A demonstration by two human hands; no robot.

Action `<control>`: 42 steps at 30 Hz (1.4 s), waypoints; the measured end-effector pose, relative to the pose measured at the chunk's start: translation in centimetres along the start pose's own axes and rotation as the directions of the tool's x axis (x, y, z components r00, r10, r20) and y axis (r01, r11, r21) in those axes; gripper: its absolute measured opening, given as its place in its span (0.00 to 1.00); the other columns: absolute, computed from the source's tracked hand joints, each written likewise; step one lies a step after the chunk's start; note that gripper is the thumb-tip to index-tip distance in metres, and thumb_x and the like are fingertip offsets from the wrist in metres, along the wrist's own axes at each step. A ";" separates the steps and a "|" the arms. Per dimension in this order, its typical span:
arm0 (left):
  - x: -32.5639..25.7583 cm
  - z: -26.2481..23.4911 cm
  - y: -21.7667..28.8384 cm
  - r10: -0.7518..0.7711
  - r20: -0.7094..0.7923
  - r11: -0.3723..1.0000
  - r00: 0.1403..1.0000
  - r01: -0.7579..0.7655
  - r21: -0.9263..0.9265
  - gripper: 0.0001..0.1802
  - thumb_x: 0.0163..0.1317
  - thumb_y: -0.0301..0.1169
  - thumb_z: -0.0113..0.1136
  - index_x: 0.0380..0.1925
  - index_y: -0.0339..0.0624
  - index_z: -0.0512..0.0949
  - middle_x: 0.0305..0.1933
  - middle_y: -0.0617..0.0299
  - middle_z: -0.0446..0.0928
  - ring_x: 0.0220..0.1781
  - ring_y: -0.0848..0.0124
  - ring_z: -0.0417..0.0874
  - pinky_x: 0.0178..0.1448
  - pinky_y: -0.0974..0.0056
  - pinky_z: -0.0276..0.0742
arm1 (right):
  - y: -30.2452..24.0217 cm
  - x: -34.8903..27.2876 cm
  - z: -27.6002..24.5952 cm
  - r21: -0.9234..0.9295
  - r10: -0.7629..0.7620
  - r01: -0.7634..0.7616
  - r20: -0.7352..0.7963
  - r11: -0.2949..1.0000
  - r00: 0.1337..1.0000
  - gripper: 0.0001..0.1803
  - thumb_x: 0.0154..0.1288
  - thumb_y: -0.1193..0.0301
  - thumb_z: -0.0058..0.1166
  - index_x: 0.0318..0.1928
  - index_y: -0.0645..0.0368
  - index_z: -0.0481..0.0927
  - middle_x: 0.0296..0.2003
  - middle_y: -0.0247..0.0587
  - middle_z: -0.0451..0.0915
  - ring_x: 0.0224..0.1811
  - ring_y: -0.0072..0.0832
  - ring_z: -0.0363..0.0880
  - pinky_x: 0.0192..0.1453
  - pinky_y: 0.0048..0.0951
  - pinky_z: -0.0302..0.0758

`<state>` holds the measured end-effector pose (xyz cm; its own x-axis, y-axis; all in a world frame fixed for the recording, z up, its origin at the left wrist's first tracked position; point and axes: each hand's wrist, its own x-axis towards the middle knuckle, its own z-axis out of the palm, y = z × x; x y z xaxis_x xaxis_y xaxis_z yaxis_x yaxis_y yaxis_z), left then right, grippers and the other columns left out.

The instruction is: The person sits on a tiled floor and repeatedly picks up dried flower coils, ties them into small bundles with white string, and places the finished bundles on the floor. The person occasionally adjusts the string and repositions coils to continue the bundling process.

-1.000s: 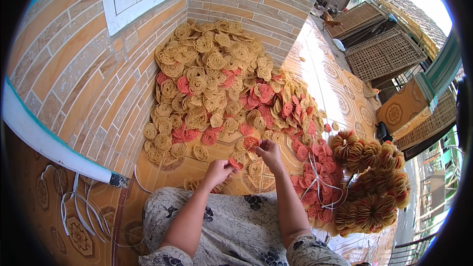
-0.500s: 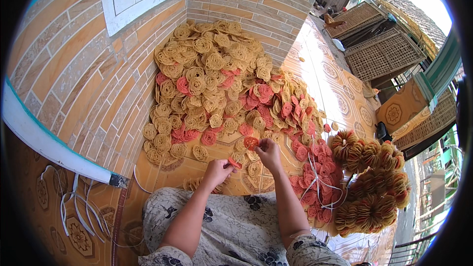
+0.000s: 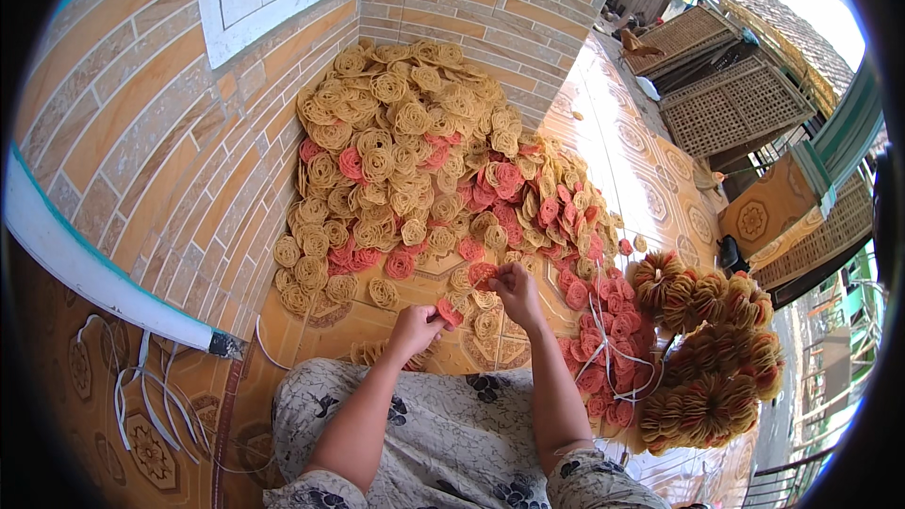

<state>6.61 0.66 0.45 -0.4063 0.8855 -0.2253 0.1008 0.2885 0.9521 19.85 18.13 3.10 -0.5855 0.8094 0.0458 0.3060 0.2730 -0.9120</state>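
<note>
My left hand [image 3: 415, 330] pinches a red lacy rosette disc [image 3: 449, 313] by its edge, just above my lap. A little farther out and to the right, my right hand [image 3: 518, 296] grips another red lacy rosette disc [image 3: 482, 275], turned partly flat toward me. Beyond both hands rises a big heap of tan lacy rosette discs [image 3: 405, 132], with red ones [image 3: 506, 177] mixed in. By my right forearm lies a flat spread of pinkish-red discs [image 3: 613, 316], with white strips [image 3: 606, 344] across it.
Bundles of tan and red discs packed edge to edge [image 3: 712, 410] sit at the right. White strips [image 3: 141, 372] hang or lie at the left. A brick-patterned wall [image 3: 160, 132] bounds the left and back. Woven panels [image 3: 735, 104] and a brown hen [image 3: 639, 43] are farther off.
The red disc in my left hand has tilted, showing more of its face. The one in my right hand has turned slightly. Both hands stay nearly in place.
</note>
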 end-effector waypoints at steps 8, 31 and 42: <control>-0.2 1.0 -0.1 0.178 -0.163 0.975 0.970 -0.151 0.165 0.09 0.62 0.30 0.56 0.35 0.38 0.83 0.26 0.61 0.84 0.20 0.76 0.80 0.27 0.69 0.75 | -1.0 -0.9 1.4 -0.289 -0.226 0.225 0.031 0.930 0.974 0.09 0.57 0.77 0.58 0.36 0.66 0.72 0.29 0.47 0.82 0.32 0.32 0.83 0.37 0.28 0.78; 0.6 -0.2 -1.6 0.016 -0.175 0.999 0.984 -0.009 0.039 0.08 0.60 0.28 0.55 0.30 0.37 0.81 0.25 0.62 0.83 0.20 0.76 0.80 0.28 0.69 0.74 | 4.7 1.4 4.1 -0.752 -0.160 0.144 0.051 0.644 0.986 0.16 0.52 0.68 0.62 0.43 0.58 0.81 0.50 0.51 0.74 0.53 0.42 0.74 0.55 0.39 0.71; 0.6 -0.3 -1.4 -0.071 -0.078 0.997 0.994 0.071 -0.009 0.08 0.62 0.30 0.56 0.31 0.39 0.82 0.26 0.67 0.82 0.21 0.81 0.76 0.27 0.73 0.71 | 4.4 2.3 2.1 0.316 0.101 -0.140 0.136 0.939 0.986 0.10 0.61 0.74 0.59 0.41 0.65 0.76 0.31 0.32 0.79 0.34 0.18 0.76 0.41 0.21 0.72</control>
<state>5.95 0.70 -0.96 -0.4823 0.8315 -0.2757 0.0634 0.3470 0.9357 18.25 20.07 -1.70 -0.6485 0.7543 -0.1025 0.1321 -0.0211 -0.9910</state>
